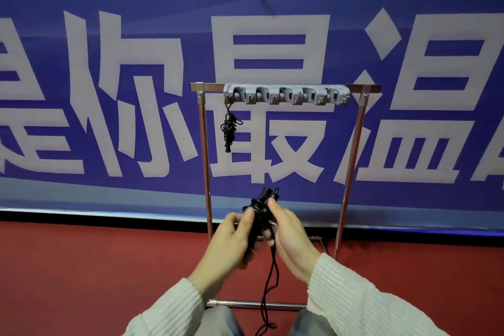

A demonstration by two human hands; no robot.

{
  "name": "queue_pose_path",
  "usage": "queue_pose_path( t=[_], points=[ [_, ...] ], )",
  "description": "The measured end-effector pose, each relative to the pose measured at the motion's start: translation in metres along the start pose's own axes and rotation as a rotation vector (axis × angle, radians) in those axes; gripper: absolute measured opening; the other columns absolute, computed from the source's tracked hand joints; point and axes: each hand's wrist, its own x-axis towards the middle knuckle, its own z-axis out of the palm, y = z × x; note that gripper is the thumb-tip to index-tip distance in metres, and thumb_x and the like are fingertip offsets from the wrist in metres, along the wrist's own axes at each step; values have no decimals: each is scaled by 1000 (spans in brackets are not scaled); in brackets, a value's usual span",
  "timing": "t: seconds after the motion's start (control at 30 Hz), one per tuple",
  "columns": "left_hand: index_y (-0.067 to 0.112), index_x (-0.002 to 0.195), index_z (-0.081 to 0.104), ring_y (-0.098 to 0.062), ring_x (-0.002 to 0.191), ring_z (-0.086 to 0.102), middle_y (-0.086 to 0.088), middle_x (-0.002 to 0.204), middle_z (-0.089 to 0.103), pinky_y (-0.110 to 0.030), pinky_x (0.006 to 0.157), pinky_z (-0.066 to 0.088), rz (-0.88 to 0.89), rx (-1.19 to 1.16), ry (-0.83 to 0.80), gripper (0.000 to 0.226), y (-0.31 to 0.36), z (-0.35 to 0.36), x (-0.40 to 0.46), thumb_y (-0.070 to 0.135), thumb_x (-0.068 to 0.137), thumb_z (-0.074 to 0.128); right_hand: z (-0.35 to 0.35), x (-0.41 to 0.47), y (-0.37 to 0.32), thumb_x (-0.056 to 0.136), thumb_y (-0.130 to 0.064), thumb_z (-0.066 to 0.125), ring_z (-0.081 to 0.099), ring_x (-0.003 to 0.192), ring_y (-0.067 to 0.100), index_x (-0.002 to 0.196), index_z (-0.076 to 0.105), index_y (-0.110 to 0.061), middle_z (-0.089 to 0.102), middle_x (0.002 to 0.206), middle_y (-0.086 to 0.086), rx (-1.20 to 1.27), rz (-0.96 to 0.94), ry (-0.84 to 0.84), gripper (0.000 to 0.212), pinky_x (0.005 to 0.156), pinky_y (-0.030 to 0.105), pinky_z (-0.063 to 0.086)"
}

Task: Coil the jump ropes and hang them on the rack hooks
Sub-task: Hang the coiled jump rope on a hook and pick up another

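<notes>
Left hand [227, 240] curled round black jump rope handles [257, 215]; right hand [286, 237] pinching rope turns.

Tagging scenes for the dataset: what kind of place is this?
Probably a gym or sports training hall: red sports-type floor, a big blue banner along the wall, and a metal rack whose hook strip carries a coiled jump rope.
</notes>
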Motion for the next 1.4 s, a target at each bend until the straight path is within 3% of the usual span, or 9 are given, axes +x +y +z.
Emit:
queue_pose_path(
  t=[0.17,0.33,0.43,0.57,0.73,1.03,1.1,1.27,1.4],
  points=[
    [3,106,60,-15,43,39,-10,63,56,-21,44,24,-7,-167,95,47,6,-6,5,43,109,35,-6,-8,7,108,-47,37,47,63,14,117,71,-12,62,85,10,24,-20,-221,49,61,29,34],
    [13,100,50,-16,46,44,-7,63,63,-26,47,32,55,-269,261,35,17,-21,19,46,107,41,-25,-15,24,105,-19,50,55,57,13,113,64,-10,57,68,-3,-589,-147,-222,18,65,34,47],
    [17,93,43,-28,59,57,-5,66,67,-39,57,44,184,145,397,31,9,-36,36,46,104,44,-28,-28,12,103,-31,49,57,70,14,116,61,-25,59,72,-8,-1143,-387,-280,19,73,34,49],
    [25,98,43,-38,75,62,-6,73,67,-45,63,49,493,1019,122,34,-23,-35,29,57,98,30,-22,-24,-45,101,-42,46,65,92,18,107,67,-28,72,100,-6,-1458,-633,-279,26,81,42,52],
    [26,82,47,-13,52,41,10,57,43,-29,55,36,717,718,-194,25,-18,-40,8,36,102,36,-36,0,-79,84,-30,82,57,64,9,88,70,-19,64,68,-8,-921,-347,-372,17,67,25,48],
    [11,88,45,-15,44,50,-6,63,62,-20,37,31,340,-262,230,33,39,-25,2,40,105,49,-32,-25,11,102,-49,41,41,48,10,90,54,-23,50,58,-7,-655,-153,-311,32,48,29,33],
    [10,89,45,-19,45,49,-8,61,63,-24,39,33,297,-179,343,34,42,-37,16,39,107,44,-36,-41,23,104,-51,39,49,58,13,97,52,-22,55,65,-5,-1003,-313,-311,33,58,36,41],
    [22,91,45,-43,67,60,-11,63,64,-40,53,39,536,1056,255,29,-16,-48,27,50,100,45,-25,-45,-42,97,-49,49,60,77,18,88,58,-24,66,82,-5,-1399,-631,-336,28,70,41,47],
    [32,85,42,-16,48,46,5,55,48,-29,51,32,793,869,-195,17,-19,-38,0,35,102,40,-33,-21,-82,84,-34,81,61,71,10,90,70,-25,69,77,-2,-977,-408,-368,15,73,33,51]
  ],
)
